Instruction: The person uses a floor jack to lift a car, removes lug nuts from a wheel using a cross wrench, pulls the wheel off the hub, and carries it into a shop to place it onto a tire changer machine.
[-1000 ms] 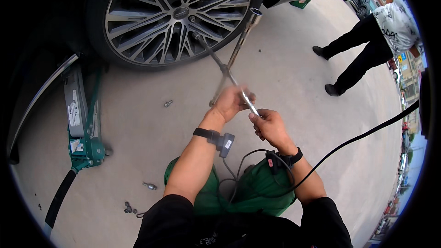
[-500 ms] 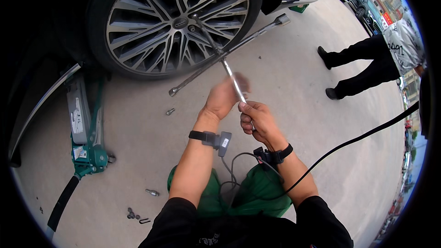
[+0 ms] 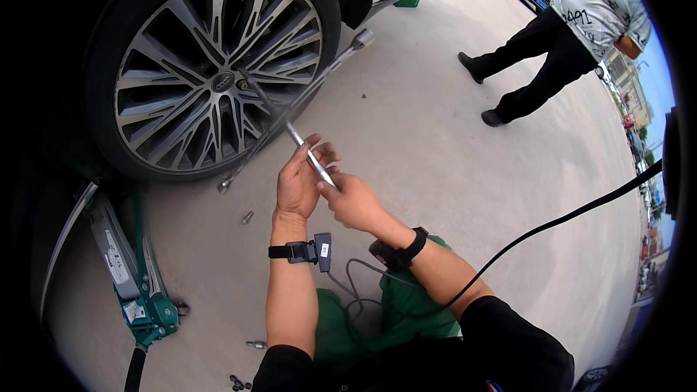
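A silver cross wrench (image 3: 290, 127) sticks out from a lug near the hub of the car's alloy wheel (image 3: 218, 76). Its crossbar is blurred and runs from the upper right to the lower left. My left hand (image 3: 299, 181) cups the near shaft with fingers partly spread. My right hand (image 3: 352, 202) grips the shaft's near end. Both wrists carry black straps with small devices.
A green floor jack (image 3: 134, 276) stands under the car at the lower left. Loose lug bolts (image 3: 248, 216) lie on the concrete. A person in black trousers (image 3: 541, 58) walks at the upper right. A black cable (image 3: 566, 218) crosses the right side.
The wrench's crossbar has spun round on the wheel bolt. My hands have shifted along the near shaft, and my view has swung so the wheel sits more to the left.
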Action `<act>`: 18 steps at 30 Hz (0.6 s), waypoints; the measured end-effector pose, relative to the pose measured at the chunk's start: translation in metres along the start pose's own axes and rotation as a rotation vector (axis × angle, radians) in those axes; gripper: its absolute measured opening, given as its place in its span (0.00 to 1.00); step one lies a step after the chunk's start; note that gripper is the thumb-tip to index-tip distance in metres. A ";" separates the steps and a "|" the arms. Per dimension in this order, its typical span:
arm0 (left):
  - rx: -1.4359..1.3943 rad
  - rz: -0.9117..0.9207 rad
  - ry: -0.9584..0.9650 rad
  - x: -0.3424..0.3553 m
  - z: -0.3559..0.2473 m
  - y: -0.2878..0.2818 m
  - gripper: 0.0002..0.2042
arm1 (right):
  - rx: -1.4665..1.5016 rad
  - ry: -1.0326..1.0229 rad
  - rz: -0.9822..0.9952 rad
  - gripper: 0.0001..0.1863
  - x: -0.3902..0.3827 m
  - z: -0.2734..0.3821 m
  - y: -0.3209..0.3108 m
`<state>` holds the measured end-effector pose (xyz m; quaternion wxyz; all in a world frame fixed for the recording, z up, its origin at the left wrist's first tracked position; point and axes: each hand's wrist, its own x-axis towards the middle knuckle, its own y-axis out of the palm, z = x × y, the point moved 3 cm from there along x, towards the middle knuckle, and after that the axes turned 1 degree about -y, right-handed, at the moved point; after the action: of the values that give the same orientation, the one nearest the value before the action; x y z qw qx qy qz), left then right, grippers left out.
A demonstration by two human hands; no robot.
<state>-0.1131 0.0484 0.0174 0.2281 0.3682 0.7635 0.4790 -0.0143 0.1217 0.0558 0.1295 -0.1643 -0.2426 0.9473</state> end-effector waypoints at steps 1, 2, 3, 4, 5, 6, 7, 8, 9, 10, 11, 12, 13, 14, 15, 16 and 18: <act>0.023 -0.013 -0.007 0.001 0.001 0.000 0.17 | -0.218 -0.071 -0.128 0.16 -0.002 0.003 -0.008; 0.099 -0.035 -0.030 -0.002 0.002 0.003 0.18 | -0.428 -0.132 -0.231 0.16 -0.007 0.004 -0.008; 0.099 -0.033 -0.013 -0.001 0.003 0.002 0.18 | -0.642 -0.215 -0.337 0.16 -0.008 0.012 -0.009; 0.098 -0.032 0.006 0.001 0.006 -0.002 0.18 | -0.413 -0.199 -0.286 0.15 -0.009 0.013 -0.009; 0.051 -0.013 0.003 -0.002 0.004 -0.001 0.18 | -0.194 -0.178 -0.224 0.14 -0.010 0.011 -0.013; 0.001 0.013 -0.005 -0.004 0.003 0.003 0.18 | 0.021 -0.145 -0.165 0.13 -0.014 0.007 -0.019; -0.062 0.009 0.004 -0.006 0.004 0.001 0.18 | 0.236 -0.108 -0.104 0.12 -0.016 0.003 -0.022; -0.119 0.014 0.003 -0.007 0.005 0.002 0.18 | 0.746 0.098 0.004 0.10 -0.015 -0.006 -0.014; -0.177 0.018 0.003 -0.008 0.006 0.003 0.18 | 0.968 0.219 0.150 0.10 -0.018 -0.009 -0.010; -0.194 0.031 -0.008 -0.006 0.008 0.006 0.19 | 1.186 0.346 0.298 0.10 -0.021 -0.010 -0.008; -0.157 0.025 -0.013 -0.004 0.007 0.005 0.19 | 1.395 0.469 0.452 0.10 -0.025 -0.004 -0.005; -0.120 0.020 -0.018 -0.002 0.007 0.004 0.19 | 1.408 0.489 0.518 0.11 -0.033 0.011 -0.003; -0.084 0.015 -0.023 -0.001 0.006 0.003 0.20 | 1.353 0.444 0.542 0.10 -0.028 0.004 -0.004; -0.075 -0.010 -0.022 -0.002 0.005 0.004 0.20 | 1.298 0.405 0.569 0.10 -0.021 0.000 -0.009; -0.065 -0.004 -0.016 -0.001 0.006 0.004 0.19 | 1.243 0.365 0.595 0.10 -0.017 -0.002 -0.011; -0.055 0.003 -0.011 0.001 0.007 0.005 0.19 | 0.706 0.244 0.277 0.10 -0.017 -0.011 -0.017; -0.023 -0.005 -0.005 -0.002 0.007 0.000 0.19 | 0.702 0.180 0.195 0.09 -0.022 -0.010 -0.009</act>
<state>-0.1072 0.0507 0.0147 0.2352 0.3647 0.7584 0.4863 0.0108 0.1267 0.0575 0.1081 -0.2149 0.1258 0.9624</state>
